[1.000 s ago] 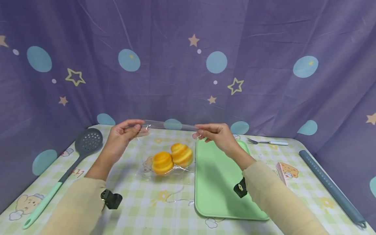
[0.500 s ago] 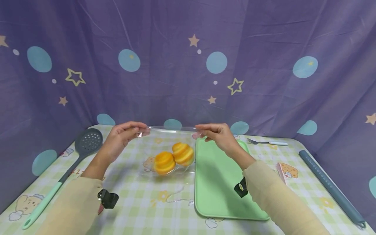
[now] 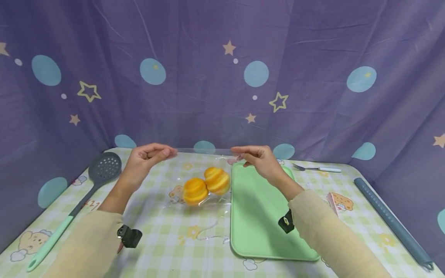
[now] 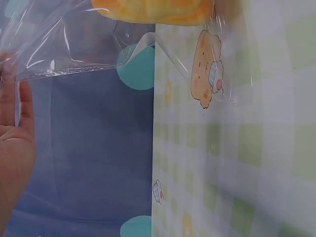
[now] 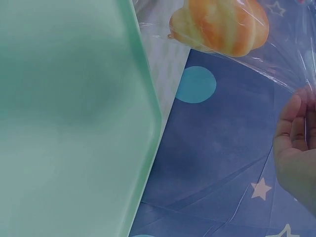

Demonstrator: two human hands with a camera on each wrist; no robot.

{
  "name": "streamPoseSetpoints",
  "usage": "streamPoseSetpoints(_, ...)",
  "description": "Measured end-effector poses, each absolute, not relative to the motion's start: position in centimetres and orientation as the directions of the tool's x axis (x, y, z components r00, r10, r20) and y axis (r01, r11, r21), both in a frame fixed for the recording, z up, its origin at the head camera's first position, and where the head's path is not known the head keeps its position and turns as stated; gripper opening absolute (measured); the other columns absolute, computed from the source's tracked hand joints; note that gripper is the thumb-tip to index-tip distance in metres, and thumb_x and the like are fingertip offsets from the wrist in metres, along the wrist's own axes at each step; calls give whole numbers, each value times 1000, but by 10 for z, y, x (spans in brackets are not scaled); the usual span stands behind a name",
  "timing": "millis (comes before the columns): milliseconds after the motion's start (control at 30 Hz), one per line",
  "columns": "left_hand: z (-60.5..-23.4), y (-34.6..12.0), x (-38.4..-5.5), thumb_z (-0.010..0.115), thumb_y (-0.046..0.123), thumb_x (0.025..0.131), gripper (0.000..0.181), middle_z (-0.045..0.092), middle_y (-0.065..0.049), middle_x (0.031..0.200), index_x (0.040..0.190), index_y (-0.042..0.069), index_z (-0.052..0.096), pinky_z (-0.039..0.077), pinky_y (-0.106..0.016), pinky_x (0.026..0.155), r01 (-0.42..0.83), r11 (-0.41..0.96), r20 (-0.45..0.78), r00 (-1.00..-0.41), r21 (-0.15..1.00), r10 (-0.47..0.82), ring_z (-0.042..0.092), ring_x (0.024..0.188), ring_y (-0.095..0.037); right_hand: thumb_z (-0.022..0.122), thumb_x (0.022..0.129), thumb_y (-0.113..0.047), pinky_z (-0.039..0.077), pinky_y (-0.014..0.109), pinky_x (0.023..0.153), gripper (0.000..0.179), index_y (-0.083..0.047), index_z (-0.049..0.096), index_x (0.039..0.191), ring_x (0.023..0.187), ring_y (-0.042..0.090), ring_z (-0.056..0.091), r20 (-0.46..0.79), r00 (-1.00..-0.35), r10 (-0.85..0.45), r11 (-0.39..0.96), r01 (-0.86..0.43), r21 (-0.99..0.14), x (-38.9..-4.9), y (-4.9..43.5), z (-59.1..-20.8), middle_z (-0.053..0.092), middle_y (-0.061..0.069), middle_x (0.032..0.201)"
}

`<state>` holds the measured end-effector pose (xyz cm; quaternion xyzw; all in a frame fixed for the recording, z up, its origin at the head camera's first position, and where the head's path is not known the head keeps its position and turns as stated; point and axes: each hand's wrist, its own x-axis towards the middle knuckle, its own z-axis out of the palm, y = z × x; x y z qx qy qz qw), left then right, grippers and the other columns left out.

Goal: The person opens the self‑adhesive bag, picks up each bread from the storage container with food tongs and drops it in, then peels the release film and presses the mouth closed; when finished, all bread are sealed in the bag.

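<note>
A clear plastic bag (image 3: pixel 204 151) hangs stretched between my two hands, holding two yellow-orange swirled bread rolls: one on the left (image 3: pixel 195 191) and one on the right (image 3: pixel 217 180). The rolls touch each other near the bag's bottom. My left hand (image 3: pixel 147 161) pinches the bag's upper left corner between thumb and fingers. At the opposite upper corner, my right hand (image 3: pixel 260 161) pinches the film, above the far edge of a green tray (image 3: pixel 260 216). In the right wrist view, a roll (image 5: pixel 222 24) shows through the taut film beside the right hand (image 5: pixel 298 133).
Left lies a slotted turner (image 3: pixel 105 168) with a mint handle. Right of the tray are a small fork (image 3: pixel 316 168) and a long grey-blue stick-shaped tool (image 3: pixel 393 222). A thin clear strip (image 3: pixel 213 236) lies on the checked tablecloth. A purple curtain (image 3: pixel 208 77) stands behind.
My left hand has shifted slightly right, and its fingers have closed further on the bag's corner. The rolls have swung a little to the right. My right hand stays nearly still.
</note>
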<state>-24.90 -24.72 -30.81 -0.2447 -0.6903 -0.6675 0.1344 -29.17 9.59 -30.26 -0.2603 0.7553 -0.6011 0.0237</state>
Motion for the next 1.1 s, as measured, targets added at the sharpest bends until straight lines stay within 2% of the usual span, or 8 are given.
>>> streamPoseSetpoints(133, -307, -247, -249, 63, -4, 98, 15, 78, 0, 101, 108, -3, 74, 55, -24, 91, 504, 8, 496, -853, 864, 163, 74, 95, -14, 54, 104, -1, 59, 32, 83, 29, 0, 68, 130, 114, 45, 60, 270, -870, -414, 135, -351, -926, -293, 97, -304, 65, 19, 133)
streamPoseSetpoints(300, -305, -247, -247, 62, -3, 99, 20, 78, 1, 103, 113, 5, 75, 53, -22, 93, 478, -2, 471, -865, 878, 176, 75, 95, -15, 51, 104, 2, 58, 32, 83, 30, 2, 67, 130, 114, 34, 63, 269, -872, -409, 123, -344, -931, -295, 99, -305, 66, 15, 132)
streamPoseSetpoints(400, -305, -247, -247, 62, -1, 100, 23, 78, 3, 104, 114, 12, 75, 52, -21, 94, 463, -1, 455, -872, 887, 177, 75, 95, -15, 49, 105, -2, 58, 34, 84, 31, 4, 66, 130, 112, 29, 65, 269, -868, -418, 81, -330, -941, -294, 100, -304, 66, 17, 132)
streamPoseSetpoints(533, -306, -247, -247, 61, -1, 100, 25, 78, 4, 103, 114, 15, 75, 52, -21, 94, 457, -3, 451, -876, 889, 170, 75, 95, -13, 47, 104, -9, 57, 36, 85, 36, 8, 64, 130, 106, 27, 65, 281, -854, -438, 5, -316, -949, -293, 101, -304, 66, 19, 131)
streamPoseSetpoints(667, -306, -247, -248, 61, -1, 101, 25, 78, 4, 103, 114, 15, 75, 52, -21, 93, 462, 0, 455, -875, 887, 167, 75, 95, -13, 57, 104, -15, 57, 35, 85, 36, 5, 64, 132, 106, 22, 65, 288, -848, -445, 31, -336, -941, -292, 102, -305, 69, 12, 129)
streamPoseSetpoints(767, -307, -247, -248, 60, 0, 101, 25, 77, 5, 103, 114, 16, 75, 52, -21, 93, 463, -1, 457, -874, 886, 169, 75, 95, -13, 66, 100, -12, 57, 33, 83, 35, -1, 66, 133, 106, 20, 67, 287, -854, -433, 92, -358, -929, -291, 102, -305, 70, 9, 128)
streamPoseSetpoints(933, -308, -247, -248, 59, 2, 103, 25, 77, 6, 104, 117, 16, 74, 51, -20, 96, 466, -5, 460, -871, 885, 175, 75, 97, -14, 70, 95, -3, 57, 32, 81, 37, -3, 67, 132, 104, 26, 70, 294, -866, -404, 118, -368, -922, -290, 101, -305, 72, 16, 118)
streamPoseSetpoints(1100, -308, -244, -248, 57, 4, 104, 25, 77, 5, 104, 121, 14, 72, 49, -20, 98, 479, -7, 474, -866, 878, 158, 75, 97, -15, 71, 94, -1, 57, 34, 82, 38, -2, 67, 132, 102, 32, 70, 294, -880, -373, 129, -362, -923, -289, 100, -304, 76, 12, 109)
